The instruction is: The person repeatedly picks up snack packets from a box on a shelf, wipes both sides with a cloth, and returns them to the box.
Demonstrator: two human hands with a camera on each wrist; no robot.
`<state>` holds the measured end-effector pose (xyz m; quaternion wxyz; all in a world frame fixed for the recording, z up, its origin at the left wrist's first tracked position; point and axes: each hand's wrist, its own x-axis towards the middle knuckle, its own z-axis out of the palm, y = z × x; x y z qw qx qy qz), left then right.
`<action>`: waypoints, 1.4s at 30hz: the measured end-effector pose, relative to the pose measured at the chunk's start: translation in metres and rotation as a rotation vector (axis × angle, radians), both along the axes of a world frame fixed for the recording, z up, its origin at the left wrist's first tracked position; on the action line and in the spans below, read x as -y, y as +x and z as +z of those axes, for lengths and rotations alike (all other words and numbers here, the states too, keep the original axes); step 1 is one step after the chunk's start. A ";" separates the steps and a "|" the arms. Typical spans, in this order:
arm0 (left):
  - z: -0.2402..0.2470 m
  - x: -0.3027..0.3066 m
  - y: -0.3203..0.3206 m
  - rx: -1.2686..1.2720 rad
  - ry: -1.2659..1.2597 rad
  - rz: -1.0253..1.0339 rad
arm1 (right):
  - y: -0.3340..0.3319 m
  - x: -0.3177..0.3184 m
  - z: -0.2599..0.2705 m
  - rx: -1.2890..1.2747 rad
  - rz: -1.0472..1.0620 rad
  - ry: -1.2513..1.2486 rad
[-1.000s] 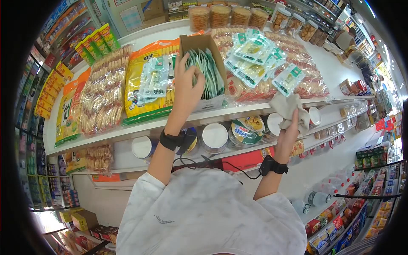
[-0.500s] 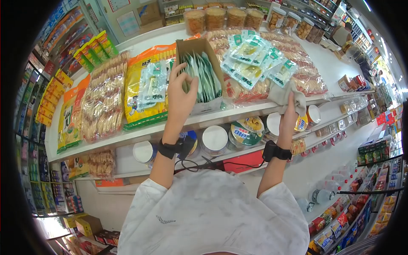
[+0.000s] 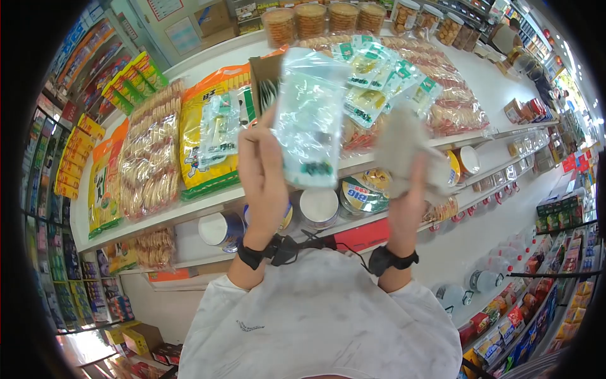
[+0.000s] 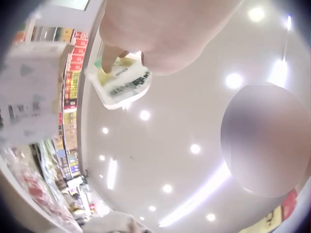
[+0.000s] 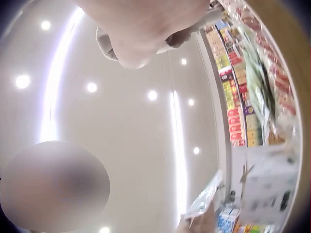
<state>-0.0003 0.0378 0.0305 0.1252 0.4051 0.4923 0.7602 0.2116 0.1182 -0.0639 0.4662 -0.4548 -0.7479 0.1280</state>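
My left hand (image 3: 262,183) pinches a pale green and clear snack packet (image 3: 310,120) by its left edge and holds it up in front of the shelf. Behind it, partly hidden, stands an open cardboard box (image 3: 266,68) with similar packets inside. In the left wrist view, dark print shows on the packet (image 4: 124,87) below my fingers. A grey cloth (image 3: 401,148), blurred, is gripped by my right hand (image 3: 407,211) just right of the packet. Loose packets (image 3: 372,69) lie piled on bagged crackers beyond, and more packets (image 3: 219,129) rest on a yellow bag (image 3: 197,139).
Clear bags of crackers (image 3: 151,151) cover the white shelf's left part. Round tubs of biscuits (image 3: 325,25) line its back edge. White-lidded tubs (image 3: 319,207) stand on the lower shelf. Large water bottles (image 3: 451,295) stand on the floor at right.
My left hand has taken a packet from the box and drawn it up and nearer. My right hand has lifted the cloth off the shelf edge and moved it left, toward the packet.
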 end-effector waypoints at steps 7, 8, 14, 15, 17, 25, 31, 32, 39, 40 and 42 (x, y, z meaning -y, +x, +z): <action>-0.015 0.018 0.002 0.068 0.121 -0.629 | -0.071 0.041 0.062 -0.566 0.493 -0.517; -0.009 0.022 0.000 0.170 0.167 -0.688 | -0.071 0.040 0.064 -0.475 0.493 -0.477; -0.017 0.022 -0.020 0.294 -0.107 -0.302 | -0.080 0.054 0.063 -0.305 0.548 -0.405; -0.018 0.022 -0.020 0.323 -0.054 -0.282 | -0.080 0.057 0.057 -0.384 0.512 -0.435; -0.017 0.021 -0.019 0.370 0.039 -0.266 | -0.084 0.059 0.056 -0.504 0.420 -0.360; -0.018 0.024 -0.009 0.415 0.093 -0.324 | -0.092 0.059 0.056 -0.316 0.538 -0.002; -0.027 0.028 -0.007 0.256 -0.062 -0.258 | -0.095 0.061 0.061 -0.208 0.588 -0.020; -0.025 0.029 -0.005 0.237 -0.059 -0.275 | -0.096 0.060 0.067 -0.194 0.584 0.012; -0.013 0.030 -0.001 0.196 -0.118 -0.321 | -0.091 0.042 0.056 -0.248 0.620 -0.078; -0.014 0.030 -0.003 0.246 -0.129 -0.371 | -0.091 0.041 0.055 -0.384 0.603 -0.190; -0.019 0.032 -0.004 0.177 -0.192 -0.429 | -0.089 0.044 0.058 -0.829 0.573 -0.628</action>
